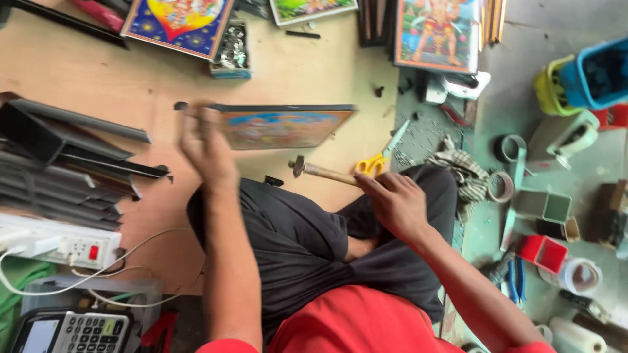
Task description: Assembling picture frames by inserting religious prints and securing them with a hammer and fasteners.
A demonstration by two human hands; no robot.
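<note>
Head view, right hand [392,202] grips hammer [320,172], left hand [208,147] on framed picture [284,126]

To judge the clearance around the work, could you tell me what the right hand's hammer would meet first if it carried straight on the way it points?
Probably the framed picture: the right hand aims the wooden-handled hammer up-left toward its lower edge, though depth is unclear.

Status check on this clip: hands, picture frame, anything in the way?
Left hand on framed picture, blurred. Right hand grips hammer. Yellow scissors beside hammer.
</note>
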